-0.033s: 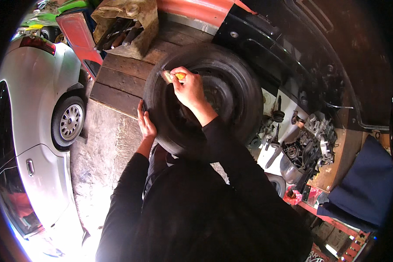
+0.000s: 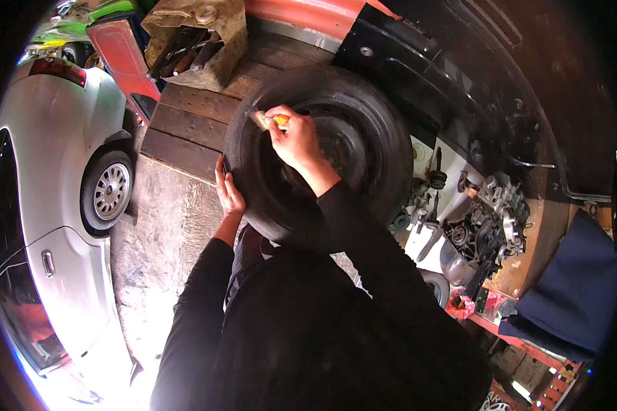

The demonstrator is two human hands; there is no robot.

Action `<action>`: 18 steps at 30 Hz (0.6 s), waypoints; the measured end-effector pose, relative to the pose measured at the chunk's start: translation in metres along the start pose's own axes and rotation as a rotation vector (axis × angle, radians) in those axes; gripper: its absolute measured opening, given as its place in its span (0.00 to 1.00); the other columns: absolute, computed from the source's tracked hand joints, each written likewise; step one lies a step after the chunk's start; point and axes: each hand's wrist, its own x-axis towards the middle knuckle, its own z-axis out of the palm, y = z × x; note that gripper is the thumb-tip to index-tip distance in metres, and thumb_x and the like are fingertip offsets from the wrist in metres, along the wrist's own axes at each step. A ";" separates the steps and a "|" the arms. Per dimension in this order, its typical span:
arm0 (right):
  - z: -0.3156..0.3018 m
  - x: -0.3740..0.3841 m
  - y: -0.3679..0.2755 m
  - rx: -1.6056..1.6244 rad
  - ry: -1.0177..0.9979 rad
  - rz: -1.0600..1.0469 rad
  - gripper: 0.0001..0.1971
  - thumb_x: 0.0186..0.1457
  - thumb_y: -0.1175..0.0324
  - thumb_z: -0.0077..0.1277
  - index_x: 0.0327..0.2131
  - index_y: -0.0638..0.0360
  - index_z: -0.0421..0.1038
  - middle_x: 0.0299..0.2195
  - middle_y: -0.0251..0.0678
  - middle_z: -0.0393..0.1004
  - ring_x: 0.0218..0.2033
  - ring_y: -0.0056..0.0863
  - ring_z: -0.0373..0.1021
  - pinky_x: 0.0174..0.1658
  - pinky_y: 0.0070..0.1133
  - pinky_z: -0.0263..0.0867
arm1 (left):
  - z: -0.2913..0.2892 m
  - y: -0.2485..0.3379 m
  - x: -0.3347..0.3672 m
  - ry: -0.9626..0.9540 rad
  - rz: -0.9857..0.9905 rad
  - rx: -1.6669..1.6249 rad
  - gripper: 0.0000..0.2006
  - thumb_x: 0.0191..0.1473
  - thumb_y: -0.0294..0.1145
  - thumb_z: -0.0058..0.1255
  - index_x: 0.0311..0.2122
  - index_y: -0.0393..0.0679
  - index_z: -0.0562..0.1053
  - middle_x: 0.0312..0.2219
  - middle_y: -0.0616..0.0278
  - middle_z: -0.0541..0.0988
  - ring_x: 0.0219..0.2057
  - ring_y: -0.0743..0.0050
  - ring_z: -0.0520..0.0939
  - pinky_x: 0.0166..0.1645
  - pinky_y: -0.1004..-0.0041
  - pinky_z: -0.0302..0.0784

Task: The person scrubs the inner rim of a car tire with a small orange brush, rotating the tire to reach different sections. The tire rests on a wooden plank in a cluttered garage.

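- The two hands worked apart, both at the wheel [image 2: 353, 147], which lay in front of the person's body, its far edge over the wooden worktop [image 2: 188, 123].
- The right hand [image 2: 296, 140] was clamped on a small brush [image 2: 281, 119] with a yellow handle, thumb and fingers pinching it; the wrist bent so that the knuckles faced up.
- Its forearm ran back towards 5 o'clock, crossing the wheel's face, the dark sleeve [image 2: 373, 240] beginning below the wrist.
- The brush's pale bristles, somewhat blurred, pointed to 10 o'clock and sat by the tyre's sidewall; whether they touched could not be told.
- The left hand [image 2: 232, 194] rested against the tyre's outer edge between 8 and 9 o'clock, fingers uncurled towards 12, its forearm running back to 7.
- Beyond the wheel, a worn tool bag [image 2: 230, 41] stood between 10 and 11 o'clock, a silver car [image 2: 65, 171] at 9, and metal engine parts [image 2: 490, 222] between 3 and 4.
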 end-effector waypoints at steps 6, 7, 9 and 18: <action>-0.028 -0.006 -0.005 0.169 -0.247 -0.030 0.05 0.58 0.73 0.59 0.34 0.65 0.77 0.32 0.41 0.83 0.36 0.30 0.81 0.39 0.24 0.74 | 0.003 -0.010 0.013 -0.005 0.059 -0.015 0.31 0.69 0.47 0.29 0.67 0.35 0.60 0.65 0.44 0.65 0.68 0.49 0.62 0.71 0.59 0.53; -0.035 -0.016 -0.004 0.143 -0.265 -0.080 0.05 0.59 0.73 0.58 0.35 0.65 0.77 0.33 0.41 0.83 0.36 0.29 0.81 0.39 0.23 0.74 | 0.004 -0.008 0.012 -0.003 0.055 -0.010 0.30 0.68 0.47 0.29 0.67 0.35 0.60 0.65 0.44 0.65 0.67 0.48 0.62 0.71 0.59 0.53; -0.046 -0.041 0.001 0.185 -0.308 -0.064 0.04 0.56 0.71 0.59 0.34 0.59 0.77 0.30 0.42 0.82 0.32 0.38 0.81 0.36 0.27 0.74 | 0.006 -0.009 0.014 -0.006 0.058 -0.019 0.30 0.69 0.47 0.30 0.67 0.35 0.60 0.64 0.44 0.65 0.67 0.49 0.63 0.71 0.59 0.52; -0.065 -0.107 -0.025 0.095 -0.240 -0.009 0.04 0.58 0.71 0.56 0.33 0.60 0.74 0.30 0.44 0.80 0.31 0.44 0.79 0.34 0.32 0.73 | 0.003 -0.012 0.016 0.002 0.058 -0.054 0.28 0.68 0.42 0.32 0.66 0.35 0.61 0.64 0.45 0.65 0.67 0.51 0.63 0.71 0.60 0.51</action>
